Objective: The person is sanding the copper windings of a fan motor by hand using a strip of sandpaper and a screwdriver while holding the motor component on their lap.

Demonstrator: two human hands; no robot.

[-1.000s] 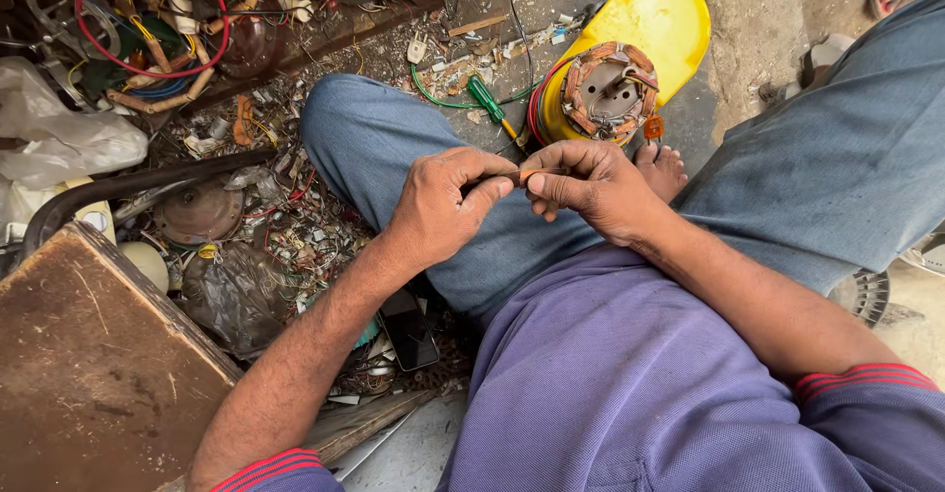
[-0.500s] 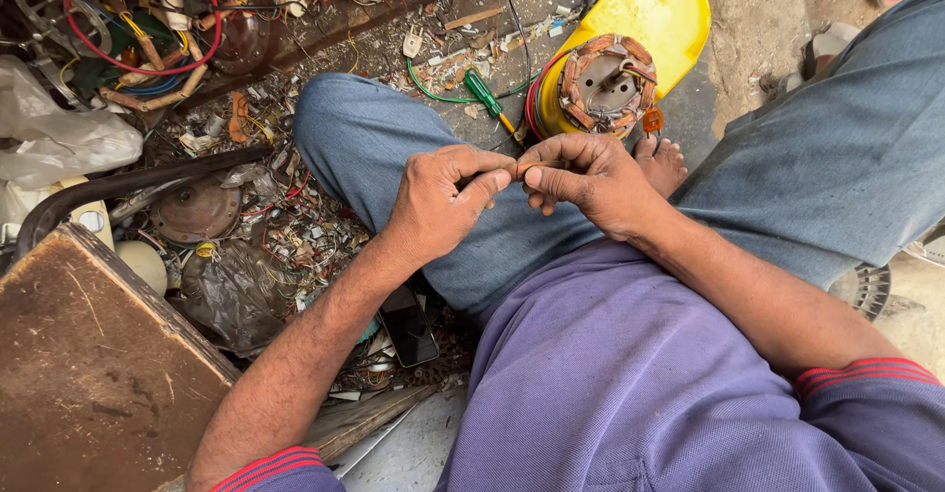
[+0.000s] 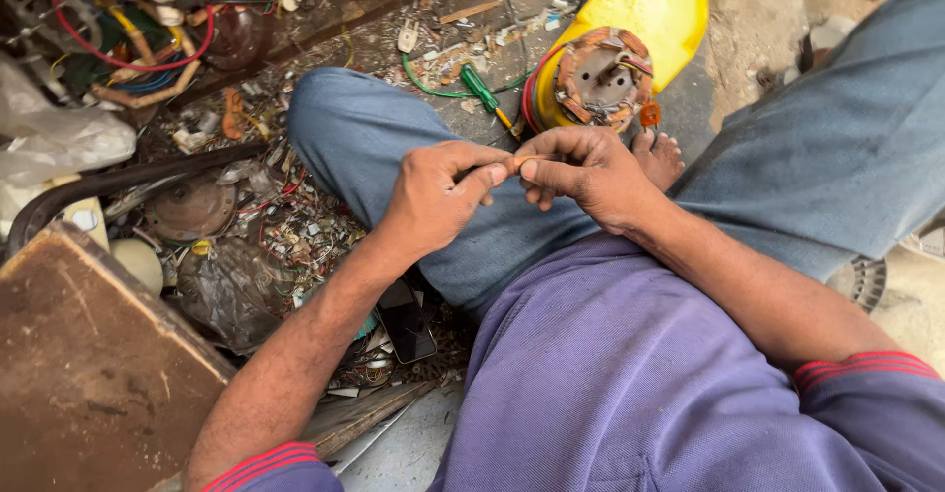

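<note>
I see left hand point(image 3: 438, 197) and right hand point(image 3: 581, 169) pinched together on a thin copper wire point(image 3: 504, 164), wound coil point(image 3: 602, 79) resting on yellow container point(image 3: 655, 5) beyond

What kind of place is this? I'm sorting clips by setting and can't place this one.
Probably an informal motor-repair workshop, worked on the floor. A copper-wound motor stator sits on a yellow casing, a green-handled screwdriver lies beside it, and loose wires and scrap parts litter the ground while both hands pinch a small piece.
</note>
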